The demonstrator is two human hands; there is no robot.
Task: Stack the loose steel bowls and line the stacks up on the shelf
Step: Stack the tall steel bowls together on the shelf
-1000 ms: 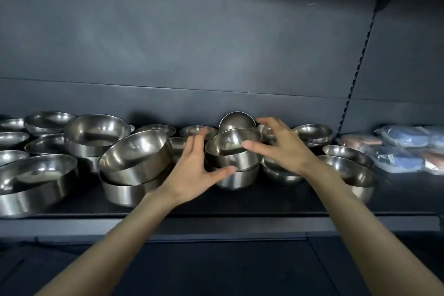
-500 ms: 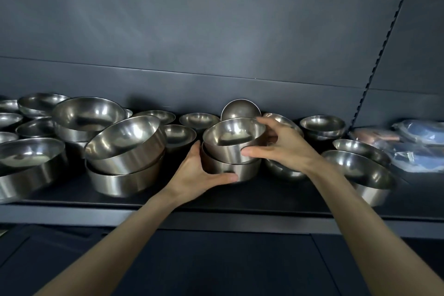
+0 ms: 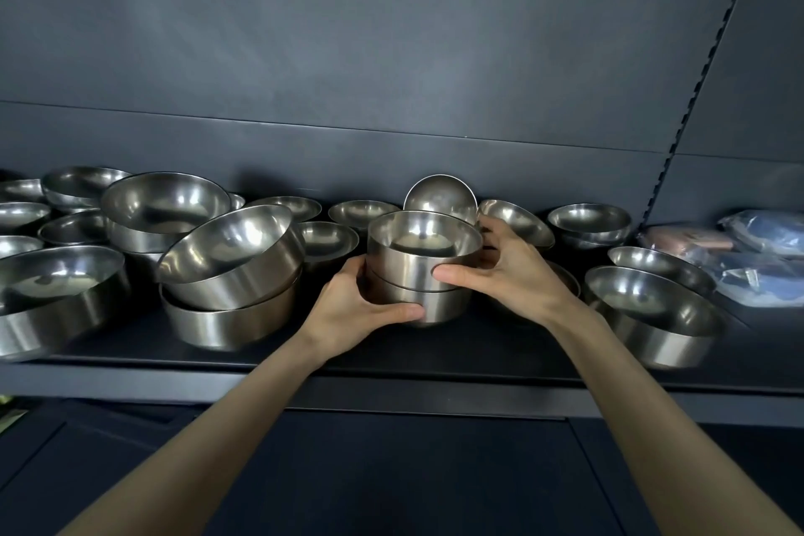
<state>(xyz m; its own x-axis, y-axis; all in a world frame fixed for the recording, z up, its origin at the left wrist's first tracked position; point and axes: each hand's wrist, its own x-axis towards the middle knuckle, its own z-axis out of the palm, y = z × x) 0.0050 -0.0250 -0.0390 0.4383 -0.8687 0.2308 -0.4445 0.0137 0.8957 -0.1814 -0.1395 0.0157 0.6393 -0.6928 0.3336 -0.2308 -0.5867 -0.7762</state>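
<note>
A small steel bowl (image 3: 424, 250) sits nested in a second bowl (image 3: 439, 307) at the middle of the dark shelf (image 3: 391, 355). My left hand (image 3: 352, 311) grips the lower bowl, thumb across its front. My right hand (image 3: 507, 272) grips the upper bowl, thumb on its front wall and fingers behind its right rim. Behind this stack a bowl (image 3: 440, 197) stands on edge against the back wall. To the left, a larger bowl (image 3: 232, 259) lies tilted in another large bowl (image 3: 222, 320).
Several loose steel bowls fill the shelf: a big one (image 3: 52, 296) at far left, a wide one (image 3: 165, 205) behind it, two (image 3: 648, 309) at front right, one (image 3: 589, 222) at back right. Wrapped packets (image 3: 757, 257) lie beyond the upright post (image 3: 696, 100).
The upper bowl has settled level into the lower one. My left hand moved from beside the stack onto the lower bowl, and my right hand's fingers closed round the upper bowl.
</note>
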